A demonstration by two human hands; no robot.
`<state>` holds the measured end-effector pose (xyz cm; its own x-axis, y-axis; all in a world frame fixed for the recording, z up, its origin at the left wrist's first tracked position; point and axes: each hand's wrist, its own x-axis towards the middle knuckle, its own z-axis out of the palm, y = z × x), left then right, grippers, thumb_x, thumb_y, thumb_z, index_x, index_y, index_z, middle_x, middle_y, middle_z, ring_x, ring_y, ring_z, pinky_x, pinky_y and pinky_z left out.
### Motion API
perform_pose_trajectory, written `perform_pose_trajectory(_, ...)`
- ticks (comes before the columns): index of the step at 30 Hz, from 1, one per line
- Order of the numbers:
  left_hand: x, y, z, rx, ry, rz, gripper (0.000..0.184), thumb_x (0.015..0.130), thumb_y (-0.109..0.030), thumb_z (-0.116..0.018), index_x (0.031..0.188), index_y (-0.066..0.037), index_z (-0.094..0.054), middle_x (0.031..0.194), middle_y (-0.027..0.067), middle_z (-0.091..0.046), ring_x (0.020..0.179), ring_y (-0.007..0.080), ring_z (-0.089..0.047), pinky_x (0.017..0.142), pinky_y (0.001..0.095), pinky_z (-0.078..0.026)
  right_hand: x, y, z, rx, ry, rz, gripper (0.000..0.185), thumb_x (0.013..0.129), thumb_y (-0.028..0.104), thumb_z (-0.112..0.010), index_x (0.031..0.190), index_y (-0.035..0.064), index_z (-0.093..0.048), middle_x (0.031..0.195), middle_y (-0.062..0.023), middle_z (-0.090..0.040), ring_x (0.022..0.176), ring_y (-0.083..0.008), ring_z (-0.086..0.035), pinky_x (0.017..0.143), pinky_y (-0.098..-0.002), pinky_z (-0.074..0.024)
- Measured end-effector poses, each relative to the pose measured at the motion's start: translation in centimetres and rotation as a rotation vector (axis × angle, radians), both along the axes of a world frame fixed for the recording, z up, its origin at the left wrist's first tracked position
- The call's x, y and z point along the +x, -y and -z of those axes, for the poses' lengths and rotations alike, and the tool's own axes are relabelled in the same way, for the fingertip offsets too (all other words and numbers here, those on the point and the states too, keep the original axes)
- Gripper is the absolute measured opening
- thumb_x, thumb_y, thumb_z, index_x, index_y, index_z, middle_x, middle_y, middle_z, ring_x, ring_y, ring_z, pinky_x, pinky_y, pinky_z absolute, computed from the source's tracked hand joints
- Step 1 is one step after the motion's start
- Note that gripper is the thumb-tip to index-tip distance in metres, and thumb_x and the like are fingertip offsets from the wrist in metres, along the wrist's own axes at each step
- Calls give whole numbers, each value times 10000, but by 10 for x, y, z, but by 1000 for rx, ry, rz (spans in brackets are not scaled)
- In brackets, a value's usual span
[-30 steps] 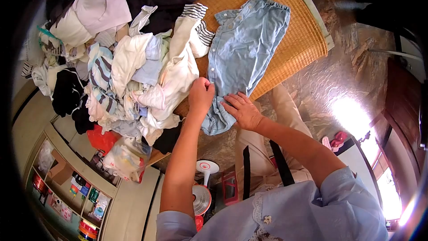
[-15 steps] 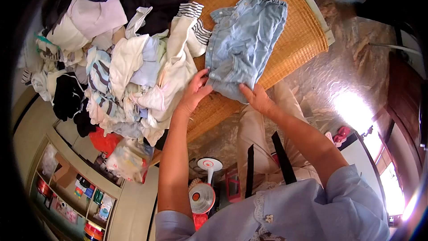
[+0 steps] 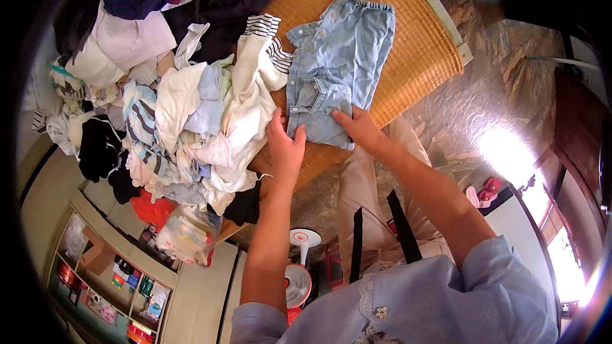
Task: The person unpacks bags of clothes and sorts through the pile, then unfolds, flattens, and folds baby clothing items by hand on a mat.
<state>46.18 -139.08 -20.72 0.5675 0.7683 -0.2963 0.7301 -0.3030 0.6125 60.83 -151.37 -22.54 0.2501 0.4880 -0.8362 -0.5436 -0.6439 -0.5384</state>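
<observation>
A light-blue denim garment [image 3: 341,51] with buttons and a gathered elastic edge lies on a woven mat [image 3: 414,57]. Its near end is folded up, with a pocket-like piece on top. My right hand [image 3: 362,130] grips its lower right edge, thumb on top and the other fingers mostly hidden. At the lower left corner is my left hand [image 3: 287,146], thumb and fingers apart, close against the cloth. Just left of the garment lies a white piece of clothing [image 3: 252,83] with black-striped cuffs.
A large heap of mixed clothes [image 3: 172,108] covers the left side. Below it hang a red bag [image 3: 153,209] and a plastic bag [image 3: 188,236]. A small fan [image 3: 297,286] stands on the floor near an open shelf unit [image 3: 115,280]. My legs are at the mat's near edge.
The near end of the denim garment now lies flatter, its pocket-like piece spread out. My left hand's thumb and fingers have spread apart; my right hand has shifted slightly up and left.
</observation>
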Motion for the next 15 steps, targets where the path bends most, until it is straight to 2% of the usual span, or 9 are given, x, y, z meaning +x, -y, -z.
perform_pose_trajectory(1, 2, 1, -4, 184, -8, 71, 583, 709, -154, -684, 1185, 2, -388, 1026, 140, -459, 928, 262, -461, 807, 349, -393, 2, 4, -4, -11, 47, -39, 419, 815, 307, -575, 1075, -19, -528, 914, -142, -598, 825, -230, -573, 769, -324, -454)
perform_pose_trajectory(2, 2, 5, -9, 199, 14, 42, 573, 706, -172, -681, 1172, 1, -397, 1026, 153, -462, 953, 290, -450, 828, 371, -377, 2, 7, -8, -20, 92, -82, 417, 810, 292, -575, 1081, -21, -520, 934, -155, -590, 839, -249, -572, 775, -333, -454)
perform_pose_trajectory(4, -6, 19, -22, 234, 44, -25, 556, 700, -210, -676, 1145, -3, -415, 1027, 178, -466, 1002, 346, -427, 871, 414, -345, 9, 12, -41, -76, 484, -253, 382, 805, 227, -556, 1097, -14, -505, 994, -171, -556, 891, -289, -553, 796, -355, -448)
perform_pose_trajectory(5, -15, 30, -18, 224, 36, -124, 542, 711, -255, -691, 1108, 2, -427, 1036, 163, -458, 999, 304, -430, 852, 404, -354, 14, 11, -59, -93, 676, -340, 369, 803, 195, -547, 1105, -11, -498, 1024, -180, -538, 917, -309, -543, 807, -366, -445)
perform_pose_trajectory(8, -32, 64, -6, -307, 10, -686, 526, 745, -323, -673, 1107, -34, -423, 1025, 86, -458, 936, 202, -441, 765, 335, -382, 31, 3, -88, 370, 926, -431, 355, 792, 117, -523, 1125, 2, -480, 1101, -177, -492, 994, -339, -496, 841, -400, -426)
perform_pose_trajectory(10, -12, 77, -17, -800, 194, -991, 478, 759, -383, -652, 1067, -70, -463, 987, 38, -477, 898, 149, -444, 711, 287, -381, 34, -14, -84, 550, 922, -508, 360, 761, 68, -531, 1115, 19, -497, 1081, -157, -508, 1007, -334, -490, 874, -409, -401)
perform_pose_trajectory(12, 13, 79, -30, -997, 175, -1053, 426, 761, -374, -651, 1034, -91, -486, 954, 17, -492, 855, 134, -458, 674, 266, -384, 37, -28, -50, 610, 992, -613, 367, 750, 69, -535, 1111, 20, -502, 1084, -151, -508, 1018, -329, -484, 885, -408, -391)
perform_pose_trajectory(13, 22, 80, -32, -1103, 162, -1076, 400, 762, -370, -650, 1017, -102, -498, 937, 6, -499, 834, 127, -465, 655, 255, -386, 33, -28, -20, 454, 980, -590, 376, 740, 70, -535, 1113, 31, -507, 1079, -142, -511, 1010, -314, -488, 882, -398, -389)
perform_pose_trajectory(15, 32, 82, -22, -1099, 220, -1074, 373, 767, -357, -646, 1012, -112, -510, 933, 0, -509, 788, 128, -476, 637, 262, -402, 37, -31, -18, 458, 1013, -696, 404, 742, 58, -540, 1141, 30, -487, 1120, -154, -493, 1027, -324, -474, 887, -402, -385)
